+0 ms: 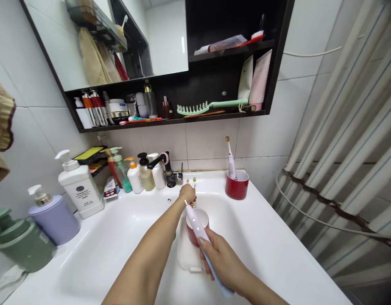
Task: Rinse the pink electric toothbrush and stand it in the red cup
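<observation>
My right hand [219, 254] is wrapped around a pale pink and blue electric toothbrush handle [197, 224], its thin metal shaft bare at the tip. Farther back, over the sink's rear rim, my left hand [187, 193] is closed, fingers mostly hidden. White toothbrush heads [192, 182] with yellowish bristles stick out just beyond it and appear to be in its grip. Another yellowish tip shows below its fingers. Behind the toothbrush handle, a red cup [191, 233] with a white inside stands on a whitish translucent box [187, 256] in the sink.
The white sink [119, 237] has a black faucet [171, 173] at its back. A second red cup [237, 186] on the right ledge holds an electric toothbrush [231, 161]. Several pump bottles [81, 188] line the left side. A dark shelf cabinet [214, 91] hangs above; pipes [335, 127] run at right.
</observation>
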Demonstrator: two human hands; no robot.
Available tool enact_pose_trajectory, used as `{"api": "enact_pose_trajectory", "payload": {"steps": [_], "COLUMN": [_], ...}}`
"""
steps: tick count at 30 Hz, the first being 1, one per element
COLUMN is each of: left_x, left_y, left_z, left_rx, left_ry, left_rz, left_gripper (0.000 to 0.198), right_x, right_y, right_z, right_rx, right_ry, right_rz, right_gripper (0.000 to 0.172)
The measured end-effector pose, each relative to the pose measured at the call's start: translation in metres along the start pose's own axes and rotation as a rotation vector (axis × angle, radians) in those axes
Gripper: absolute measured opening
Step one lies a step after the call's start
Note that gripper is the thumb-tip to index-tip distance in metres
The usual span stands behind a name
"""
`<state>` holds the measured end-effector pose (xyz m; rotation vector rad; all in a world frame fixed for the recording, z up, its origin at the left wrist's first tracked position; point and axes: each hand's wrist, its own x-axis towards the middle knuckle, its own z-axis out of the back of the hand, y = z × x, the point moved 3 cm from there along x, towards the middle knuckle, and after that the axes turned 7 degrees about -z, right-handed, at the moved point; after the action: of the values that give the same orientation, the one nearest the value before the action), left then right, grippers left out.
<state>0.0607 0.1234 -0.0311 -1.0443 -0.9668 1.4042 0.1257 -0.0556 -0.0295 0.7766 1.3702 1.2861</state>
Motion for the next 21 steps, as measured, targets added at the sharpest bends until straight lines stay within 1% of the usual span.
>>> {"api": "enact_pose_trajectory", "payload": {"steps": [2, 5, 8, 11, 13, 16, 18, 21], "left_x": [0.013, 0.026, 0.034, 0.037, 0.038, 0.036, 0.034, 0.031], "left_y": [0.001, 0.002, -0.001, -0.005, -0.009, -0.012, -0.01, -0.001], "left_z": [-0.009, -0.018, -0.023, -0.023, -0.019, -0.008, 0.002, 0.013], "left_rx": [0.092, 0.182, 0.228, 0.242, 0.235, 0.205, 0.18, 0.143], "left_ry": [0.012, 0.028, 0.041, 0.035, 0.002, -0.087, -0.14, -0.177], "left_rz": [-0.001, -0.012, -0.028, -0.051, -0.08, -0.139, -0.16, -0.143], "left_gripper": [0.02, 0.023, 0.024, 0.024, 0.025, 0.027, 0.029, 0.032], "right_x": [0.001, 0.002, 0.003, 0.003, 0.004, 0.004, 0.003, 0.004], "right_y": [-0.001, -0.002, -0.002, -0.004, -0.005, -0.005, -0.005, -0.004], "right_z": [0.0, 0.0, 0.001, 0.0, 0.001, 0.002, 0.002, 0.001], "right_rx": [0.011, 0.032, 0.035, 0.041, 0.049, 0.048, 0.048, 0.049], "right_ry": [0.01, 0.021, 0.023, 0.042, 0.048, 0.032, 0.02, 0.016], "right_rz": [0.007, 0.013, 0.012, 0.008, 0.007, -0.002, -0.012, -0.032], "right_gripper": [0.023, 0.025, 0.025, 0.023, 0.022, 0.021, 0.021, 0.021]}}
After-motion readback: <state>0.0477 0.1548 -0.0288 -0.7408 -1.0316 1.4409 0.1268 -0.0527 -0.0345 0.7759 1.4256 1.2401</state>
